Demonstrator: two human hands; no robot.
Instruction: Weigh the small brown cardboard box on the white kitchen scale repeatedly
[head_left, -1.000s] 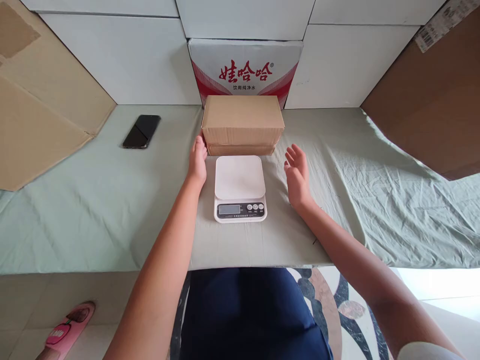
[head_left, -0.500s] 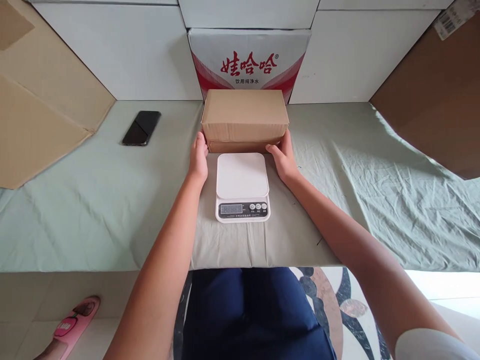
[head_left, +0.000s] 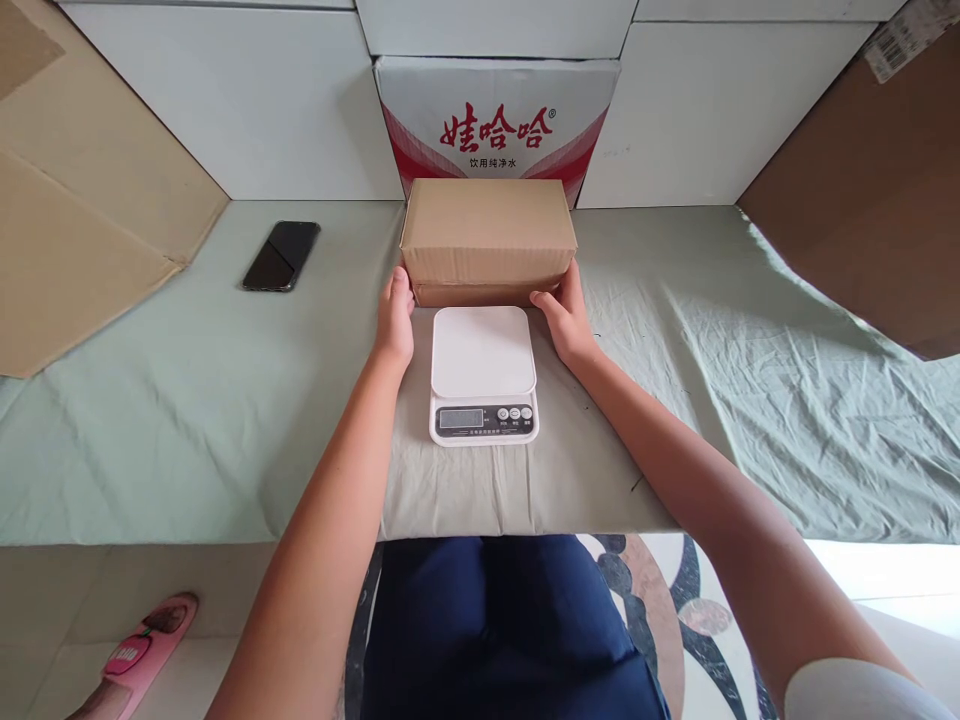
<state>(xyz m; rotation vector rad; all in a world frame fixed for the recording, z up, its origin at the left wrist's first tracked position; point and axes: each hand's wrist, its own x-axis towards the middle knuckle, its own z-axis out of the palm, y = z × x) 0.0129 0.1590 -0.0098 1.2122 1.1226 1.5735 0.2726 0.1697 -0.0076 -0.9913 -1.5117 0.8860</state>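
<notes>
A brown cardboard box (head_left: 487, 225) is held from both sides in front of a printed carton. My left hand (head_left: 395, 315) presses against its left end, fingers partly hidden behind the side. On the right end, my right hand (head_left: 566, 312) grips the lower corner, its thumb along the front face. Just in front of the box lies a white digital kitchen scale (head_left: 484, 350), its flat platform bare. The scale's display at its near edge looks grey, with no digits I can read.
A black smartphone (head_left: 281, 256) lies on the green cloth (head_left: 172, 400) to the left. Large cardboard panels stand at left (head_left: 90, 220) and right (head_left: 862, 200). Behind the box is a white and red carton (head_left: 495, 90). A foot in a pink slipper (head_left: 146, 650) shows on the floor.
The faint digits on the scale's display have gone, leaving it grey. Both hands keep their hold on the cardboard box, which has hardly moved.
</notes>
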